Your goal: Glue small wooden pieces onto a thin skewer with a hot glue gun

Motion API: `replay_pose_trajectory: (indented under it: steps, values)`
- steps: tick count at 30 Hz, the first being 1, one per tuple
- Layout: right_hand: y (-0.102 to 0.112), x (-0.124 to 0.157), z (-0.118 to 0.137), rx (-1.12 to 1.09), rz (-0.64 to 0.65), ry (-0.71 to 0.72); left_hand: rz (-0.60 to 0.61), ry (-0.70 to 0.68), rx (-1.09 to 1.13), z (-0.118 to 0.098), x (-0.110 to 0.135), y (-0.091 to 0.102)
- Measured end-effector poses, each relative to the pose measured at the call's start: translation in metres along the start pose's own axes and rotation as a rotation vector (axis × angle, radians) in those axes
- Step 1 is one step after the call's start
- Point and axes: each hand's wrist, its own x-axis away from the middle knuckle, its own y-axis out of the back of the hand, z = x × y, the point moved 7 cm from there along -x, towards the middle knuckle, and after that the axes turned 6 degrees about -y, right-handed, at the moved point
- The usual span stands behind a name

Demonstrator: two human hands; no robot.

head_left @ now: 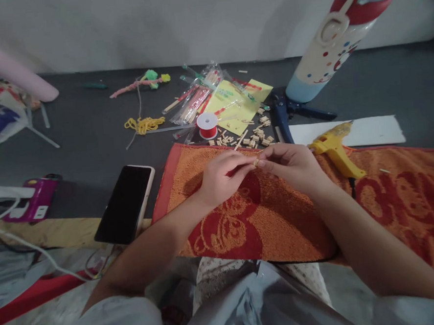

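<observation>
Above the orange and red towel [211, 182], my left hand [223, 174] and my right hand [294, 165] meet fingertip to fingertip. Pinched between them is a small pale wooden piece [256, 163], mostly covered by the fingers. Its exact shape is too small to make out. Just beyond the hands lie several short cut wooden stick pieces [253, 141] and a longer thin stick [241, 140]. A spool of red ribbon [207, 126] stands behind my left hand. A yellow glue gun [336, 150] rests on the towel to the right of my right hand.
A phone [126, 203] lies at the left table edge, near a purple power adapter [35, 198] with cables. Bagged sticks [198, 97], yellow paper [224, 105], yellow yarn [144, 124], a blue-handled cutter [282, 114], a white board [373, 129] and a tall bottle [328, 52] stand or lie behind.
</observation>
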Motion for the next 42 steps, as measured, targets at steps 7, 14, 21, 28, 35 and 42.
replay_pose_trajectory:
  steps: [7,14,21,28,35,42]
  values:
    - [-0.001,0.000,0.010,0.047,-0.013,0.095,0.016,0.004,-0.022,-0.001,-0.001,0.000]
    - [0.000,0.002,0.012,0.059,-0.044,0.091,0.035,0.028,-0.068,-0.001,-0.003,0.002]
    - [0.002,0.004,0.014,0.068,-0.051,0.117,0.039,0.135,0.031,0.003,-0.003,0.002]
    - [0.009,0.016,0.030,0.459,-0.309,0.423,-0.032,0.716,0.444,0.031,0.013,-0.008]
    - [-0.004,0.028,0.040,0.785,-0.368,0.745,0.005,1.011,0.684,0.040,0.026,-0.025]
    - [-0.009,0.031,0.038,0.938,-0.395,0.794,0.027,0.976,0.692,0.039,0.023,-0.025]
